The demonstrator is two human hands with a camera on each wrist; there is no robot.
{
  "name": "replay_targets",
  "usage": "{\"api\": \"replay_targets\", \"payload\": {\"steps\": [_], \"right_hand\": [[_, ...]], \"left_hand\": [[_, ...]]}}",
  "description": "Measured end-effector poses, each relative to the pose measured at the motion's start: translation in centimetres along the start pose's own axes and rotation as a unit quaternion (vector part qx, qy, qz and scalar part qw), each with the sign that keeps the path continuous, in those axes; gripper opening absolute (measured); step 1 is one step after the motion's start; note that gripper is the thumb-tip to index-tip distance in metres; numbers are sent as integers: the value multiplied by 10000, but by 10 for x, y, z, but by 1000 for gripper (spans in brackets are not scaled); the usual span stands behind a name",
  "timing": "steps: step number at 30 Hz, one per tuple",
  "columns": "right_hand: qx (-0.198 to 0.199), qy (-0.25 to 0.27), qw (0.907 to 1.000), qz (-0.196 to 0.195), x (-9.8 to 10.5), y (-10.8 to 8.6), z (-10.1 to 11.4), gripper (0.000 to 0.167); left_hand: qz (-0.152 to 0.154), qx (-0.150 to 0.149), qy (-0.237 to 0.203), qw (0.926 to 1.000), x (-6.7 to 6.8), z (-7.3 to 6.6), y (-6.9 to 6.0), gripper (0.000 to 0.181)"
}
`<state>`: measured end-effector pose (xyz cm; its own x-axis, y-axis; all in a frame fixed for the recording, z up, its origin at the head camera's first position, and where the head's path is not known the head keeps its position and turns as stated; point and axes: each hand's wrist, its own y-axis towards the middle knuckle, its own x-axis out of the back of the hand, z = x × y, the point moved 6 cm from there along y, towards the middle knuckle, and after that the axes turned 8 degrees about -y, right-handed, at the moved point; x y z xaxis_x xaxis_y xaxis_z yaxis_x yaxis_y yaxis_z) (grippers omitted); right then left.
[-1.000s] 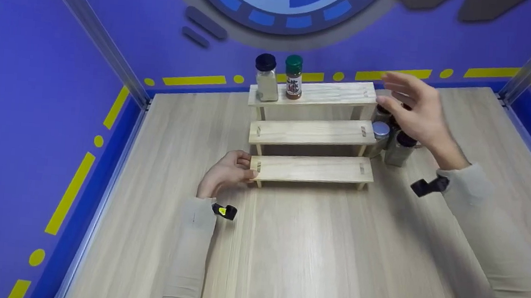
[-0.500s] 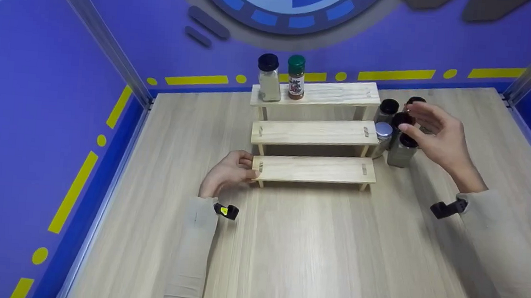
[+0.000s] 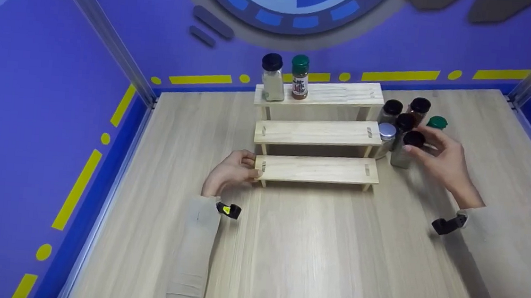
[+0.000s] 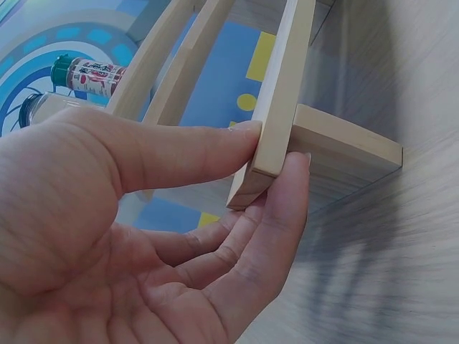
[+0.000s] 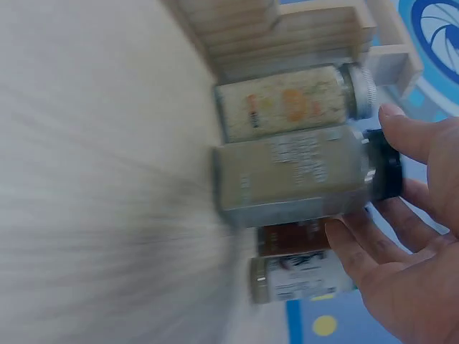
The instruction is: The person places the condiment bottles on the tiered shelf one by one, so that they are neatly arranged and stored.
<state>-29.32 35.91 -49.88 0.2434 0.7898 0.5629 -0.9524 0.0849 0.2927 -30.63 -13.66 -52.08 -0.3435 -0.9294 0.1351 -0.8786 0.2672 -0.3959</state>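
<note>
In the head view three wooden tiers (image 3: pixel 323 133) stand in steps, forming a small rack. My left hand (image 3: pixel 233 170) pinches the left end of the lowest tier (image 4: pixel 276 107), thumb on top and fingertips beneath. To the right of the rack, my right hand (image 3: pixel 447 161) has its thumb and fingers round the top of a black-capped spice jar (image 5: pixel 294 175), which stands upright on the table. Next to it is a silver-lidded jar (image 5: pixel 287 104). On the top tier sit a black-capped jar (image 3: pixel 273 81) and a green-capped spice bottle (image 3: pixel 300 80).
Behind the held jar are more black-capped jars (image 3: pixel 392 109) and a bottle with a green cap (image 3: pixel 437 122), close together. The pale wooden table (image 3: pixel 295 246) is bounded by a blue-purple back wall (image 3: pixel 128 24) and side walls.
My right hand has come down and to the right from beside the top tier to the front black-capped jar, and its fingers now surround the top. The left hand keeps its hold on the lowest tier.
</note>
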Motion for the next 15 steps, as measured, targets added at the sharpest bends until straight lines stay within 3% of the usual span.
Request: {"api": "replay_targets", "payload": {"steps": [8, 15], "right_hand": [[-306, 185, 9992, 168, -12, -8, -23, 61], [-235, 198, 9993, 224, -17, -14, -25, 63]], "left_hand": [[-30, -2, -34, 10000, -1, 0, 0, 52], [75, -63, -65, 9999, 0, 0, 1, 51]]}}
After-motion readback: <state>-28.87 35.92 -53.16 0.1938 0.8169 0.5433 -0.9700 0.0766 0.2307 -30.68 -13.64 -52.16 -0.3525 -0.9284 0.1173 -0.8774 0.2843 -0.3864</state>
